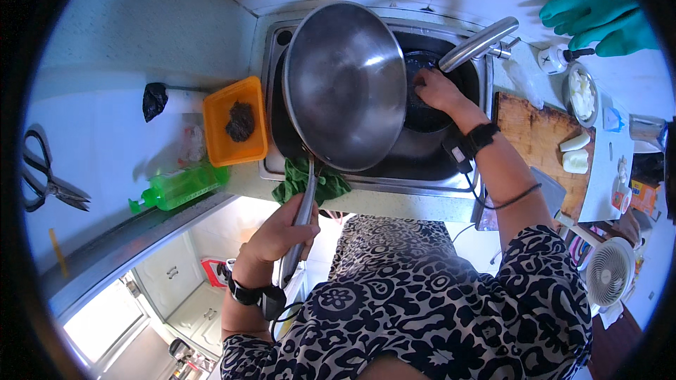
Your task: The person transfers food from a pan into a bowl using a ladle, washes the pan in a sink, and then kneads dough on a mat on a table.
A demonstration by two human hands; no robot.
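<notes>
My left hand [285,232] grips the handle of a metal wok [343,84], which is held over the left part of a stainless steel sink [422,182]. The wok's inside faces up and shows no food. My right hand [437,89] reaches into the sink, right of the wok and beneath the faucet [478,45]. Its fingertips are over a dark round vessel [428,121] in the sink; whether they hold anything is hard to see. A green cloth [327,187] lies on the sink's front edge, under the wok's handle.
An orange basin [211,132] with a dark scouring pad [240,121] stands left of the sink, near a green pump bottle [185,187] and scissors [50,184]. Rightward are a wooden cutting board [533,137] with pale vegetable pieces [575,161], a filled bowl [582,95] and teal rubber gloves [602,21].
</notes>
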